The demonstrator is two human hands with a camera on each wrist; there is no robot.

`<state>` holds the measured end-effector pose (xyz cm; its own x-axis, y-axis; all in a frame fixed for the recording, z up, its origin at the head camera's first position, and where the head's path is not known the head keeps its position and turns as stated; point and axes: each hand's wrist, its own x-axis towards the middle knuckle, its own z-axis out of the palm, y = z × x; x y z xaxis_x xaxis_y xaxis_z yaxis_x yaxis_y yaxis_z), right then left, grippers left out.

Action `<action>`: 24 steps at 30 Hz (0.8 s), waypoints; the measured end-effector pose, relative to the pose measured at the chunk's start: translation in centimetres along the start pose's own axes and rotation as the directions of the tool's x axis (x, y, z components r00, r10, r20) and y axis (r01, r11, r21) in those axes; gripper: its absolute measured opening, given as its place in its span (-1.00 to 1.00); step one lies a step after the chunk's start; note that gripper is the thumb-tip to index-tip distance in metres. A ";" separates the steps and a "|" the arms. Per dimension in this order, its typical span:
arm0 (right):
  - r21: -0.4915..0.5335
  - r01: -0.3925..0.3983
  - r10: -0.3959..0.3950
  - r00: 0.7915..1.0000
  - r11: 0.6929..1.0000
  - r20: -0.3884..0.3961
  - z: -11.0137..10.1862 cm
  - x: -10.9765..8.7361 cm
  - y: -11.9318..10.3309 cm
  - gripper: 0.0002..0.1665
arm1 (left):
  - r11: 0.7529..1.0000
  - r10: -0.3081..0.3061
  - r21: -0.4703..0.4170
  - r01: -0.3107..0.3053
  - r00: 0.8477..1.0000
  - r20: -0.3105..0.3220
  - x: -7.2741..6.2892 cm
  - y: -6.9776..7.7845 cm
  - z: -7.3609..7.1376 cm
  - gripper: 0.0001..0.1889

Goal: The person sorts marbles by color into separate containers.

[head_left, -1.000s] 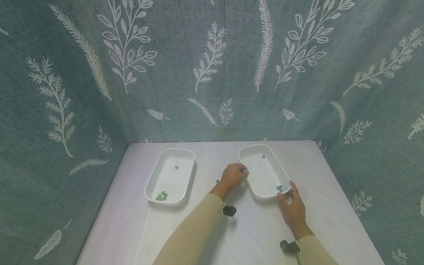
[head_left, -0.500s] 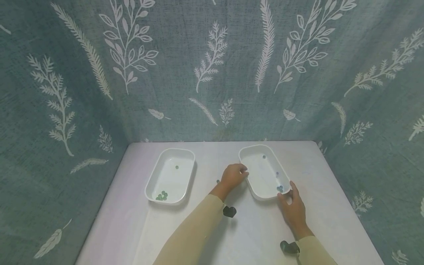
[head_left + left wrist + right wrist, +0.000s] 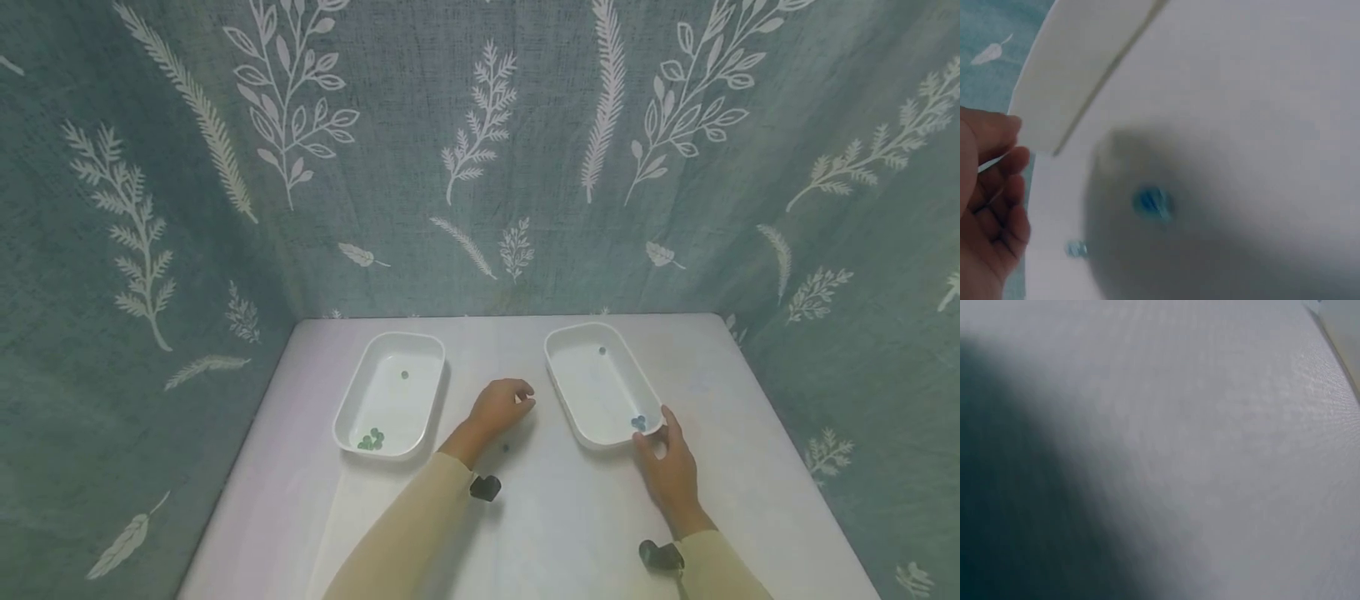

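My left hand (image 3: 493,415) is over the table between two white trays, fingers loosely curled, with nothing visible in them. Near its wrist a small dark marble (image 3: 506,447) lies on the table. The left wrist view shows a blue glass marble (image 3: 1152,201) and a paler one (image 3: 1076,249) below the hand. My right hand (image 3: 671,477) holds the near right corner of the right tray (image 3: 596,390) between thumb and fingers. Blue marbles (image 3: 638,422) cluster in that corner, and a single marble (image 3: 602,351) sits towards the far end. The right wrist view is blurred and shows no hand.
The left tray (image 3: 390,396) stands at the left with several green marbles (image 3: 371,439) in its near corner and one (image 3: 405,375) farther back. Behind the white table (image 3: 577,525) hangs a leaf-patterned curtain (image 3: 405,167), which also runs along both sides.
My left hand let a small marble go into the right tray, where it showed mid-tray, then moved left and nearer, away from the rim. My right hand keeps its place at the corner.
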<state>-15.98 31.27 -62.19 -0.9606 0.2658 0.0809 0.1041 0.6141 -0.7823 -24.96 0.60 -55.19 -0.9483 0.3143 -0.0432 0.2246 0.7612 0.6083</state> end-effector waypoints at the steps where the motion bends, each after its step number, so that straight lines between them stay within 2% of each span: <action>1: -0.002 0.000 0.000 1.000 1.000 0.000 0.0 0.0 0.0 -0.04 | 1.000 0.007 0.009 -0.007 1.000 0.013 -0.2 -0.3 -0.1 -0.77; 4: -0.003 0.000 0.000 1.000 1.000 -0.001 -0.2 0.0 0.0 -0.04 | 0.998 0.013 0.053 -0.016 0.998 0.059 -0.9 -1.1 0.0 -0.77; 10: 0.001 -0.010 0.010 1.000 1.000 0.007 -0.1 0.0 0.0 -0.03 | 0.993 -0.023 0.114 0.005 0.988 0.156 -2.6 -2.1 0.4 -0.72; 14: 0.005 -0.023 0.023 1.000 1.000 0.015 0.0 0.0 0.1 -0.03 | 0.988 -0.016 0.152 -0.008 0.987 0.163 -3.7 -2.7 0.8 -0.69; 20: 0.002 -0.020 0.020 1.000 1.000 0.019 -0.1 0.1 0.1 -0.03 | 0.992 -0.056 0.117 0.037 0.985 0.162 -4.7 -3.1 1.5 -0.70; 24: 0.007 -0.017 0.016 1.000 1.000 0.015 0.0 0.1 0.1 -0.02 | 0.989 -0.071 0.139 0.049 0.985 0.156 -5.1 -3.2 1.6 -0.69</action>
<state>-16.04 31.37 -62.22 -0.9626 0.2645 0.0587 0.1180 0.6042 -0.7881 -20.47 -2.55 -58.22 -0.9152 0.3441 -0.2098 0.2065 0.8475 0.4890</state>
